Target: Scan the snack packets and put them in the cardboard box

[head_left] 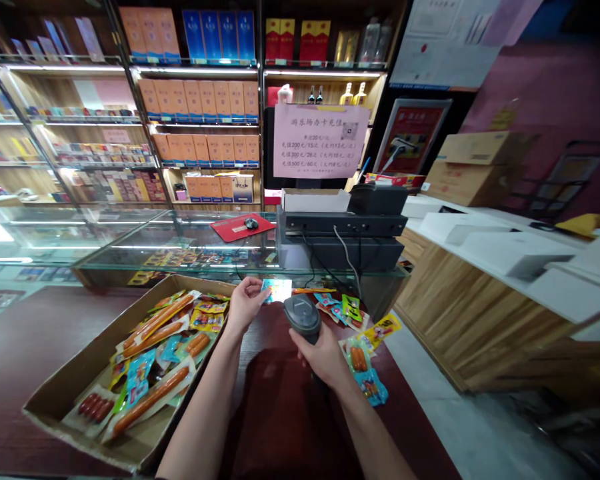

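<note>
My right hand [323, 353] is closed round the handle of a dark grey barcode scanner [303, 315], whose head points away from me. Between the fingers and thumb of my left hand [247, 301] is a small snack packet [277, 291], brightly lit in front of the scanner. Left of my left arm, an open cardboard box [45, 393] holds sausages and other snacks in plastic wrappers. To the right of the scanner lie several loose packets, among them a yellow packet [384, 328], a clear pack of small sausages [359, 357] and a blue packet [373, 388].
The dark red table [275, 427] meets a glass display counter [190, 257]. On the counter are a red mouse pad [230, 229] with a mouse and black cash-register equipment [343, 227] with cables. A pink sign [320, 143] hangs behind. Cartons [465, 173] stand at the right.
</note>
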{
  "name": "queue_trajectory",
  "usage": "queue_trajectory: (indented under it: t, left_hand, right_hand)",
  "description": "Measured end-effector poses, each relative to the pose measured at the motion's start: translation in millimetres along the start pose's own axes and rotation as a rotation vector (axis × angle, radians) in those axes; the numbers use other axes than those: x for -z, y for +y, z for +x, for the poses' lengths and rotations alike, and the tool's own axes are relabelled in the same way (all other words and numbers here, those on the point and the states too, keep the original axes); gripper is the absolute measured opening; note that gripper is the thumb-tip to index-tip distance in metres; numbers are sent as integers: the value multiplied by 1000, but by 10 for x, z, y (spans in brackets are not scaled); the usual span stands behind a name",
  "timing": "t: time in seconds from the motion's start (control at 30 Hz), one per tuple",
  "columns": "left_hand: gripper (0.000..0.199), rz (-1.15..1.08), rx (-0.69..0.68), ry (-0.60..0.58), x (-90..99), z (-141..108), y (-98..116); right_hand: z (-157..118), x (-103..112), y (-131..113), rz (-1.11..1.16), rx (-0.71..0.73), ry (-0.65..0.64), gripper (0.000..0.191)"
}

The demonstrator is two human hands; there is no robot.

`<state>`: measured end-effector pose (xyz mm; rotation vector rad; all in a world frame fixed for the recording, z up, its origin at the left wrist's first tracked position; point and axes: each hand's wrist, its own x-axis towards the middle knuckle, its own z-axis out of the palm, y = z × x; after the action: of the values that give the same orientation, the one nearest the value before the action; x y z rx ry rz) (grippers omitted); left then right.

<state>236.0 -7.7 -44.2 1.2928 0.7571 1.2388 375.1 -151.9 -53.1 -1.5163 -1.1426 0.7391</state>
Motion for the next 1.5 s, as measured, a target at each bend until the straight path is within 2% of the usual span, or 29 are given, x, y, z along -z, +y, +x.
queue_trajectory:
  t: [0.13,0.23,0.4,0.53,0.63,0.73,0.83,0.9,0.97,1.1,1.2,1.33,1.5]
  left_hand:
    - [38,45,-30,19,61,-39,61]
    - [37,87,-54,82,200,-106,180]
    - [39,186,-92,280,635,-289,537]
    - [45,127,-136,451,1067,-473,839]
    - [47,119,-158,554,1330,-600,977]
    - [45,152,-164,591,1481,-681,1021]
    - [44,173,-174,604,1497,-709,1002]
    - [43,199,-168,590,1415,-704,960]
    - [40,206,-146,531,1253,-687,889]
    - [36,221,-96,322,751,-646,650]
    - [35,205,-53,171,332,-632,439]
    - [32,141,-1,0,-171,-647,210]
    - [29,178,34,-178,-700,-704,-37]
  right_hand:
    - [-18,-20,-41,33,-26,-35,31]
    - [-6,-96,-56,22,-12,-60,32]
    - [59,-375,-104,41,-39,-164,32]
    - [75,-651,-210,9,-54,-243,31]
    - [57,-831,-288,0,-17,-304,31]
    - [33,-949,-342,-2,6,-337,32]
    - [21,-985,-372,0,4,-337,33]
    - [23,-966,-377,3,-7,-327,34]
    - [29,-915,-367,4,-23,-309,34]
    - [20,-713,-309,14,-30,-244,33]
    - [-26,-453,-241,-11,32,-154,35]
    - [-135,-4,-89,-101,129,55,41]
    - [-325,529,150,-199,63,242,40]
